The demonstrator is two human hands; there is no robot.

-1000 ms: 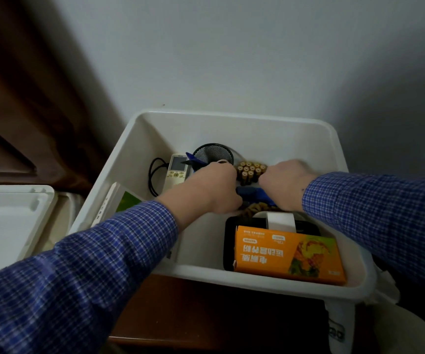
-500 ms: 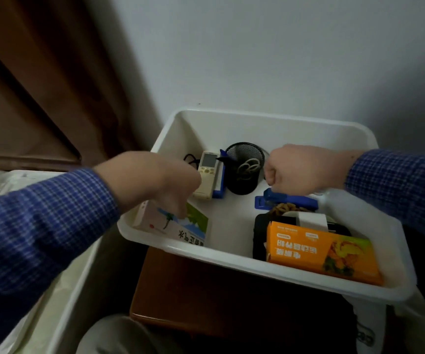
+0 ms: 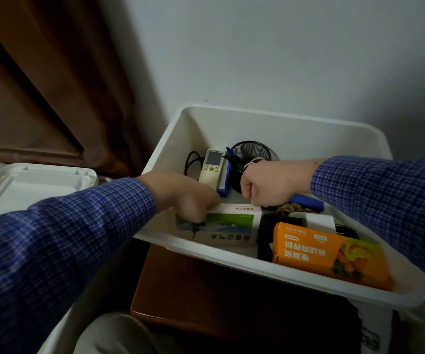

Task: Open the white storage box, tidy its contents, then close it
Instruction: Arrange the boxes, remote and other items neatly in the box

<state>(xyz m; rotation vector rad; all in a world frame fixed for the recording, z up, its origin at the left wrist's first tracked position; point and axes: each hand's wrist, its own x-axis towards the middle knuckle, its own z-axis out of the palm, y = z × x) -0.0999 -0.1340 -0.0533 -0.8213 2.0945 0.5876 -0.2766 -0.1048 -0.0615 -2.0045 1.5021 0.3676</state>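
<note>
Sitting lidless, white storage box [image 3: 277, 123] (cluttered), left grip [image 3: 183, 195] grasping green-white carton [image 3: 221, 226], right grip [image 3: 267, 185] clenched, contents unclear.

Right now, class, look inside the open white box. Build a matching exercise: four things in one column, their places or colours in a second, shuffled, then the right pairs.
Things:
1 remote
2 mesh cup
3 orange carton
4 green-and-white carton

Descriptions:
A under the left hand
B black, at the far wall
C near right corner
D white with a screen, beside a black cable

Pairs: 1-D, 2-B, 3-C, 4-A
</note>
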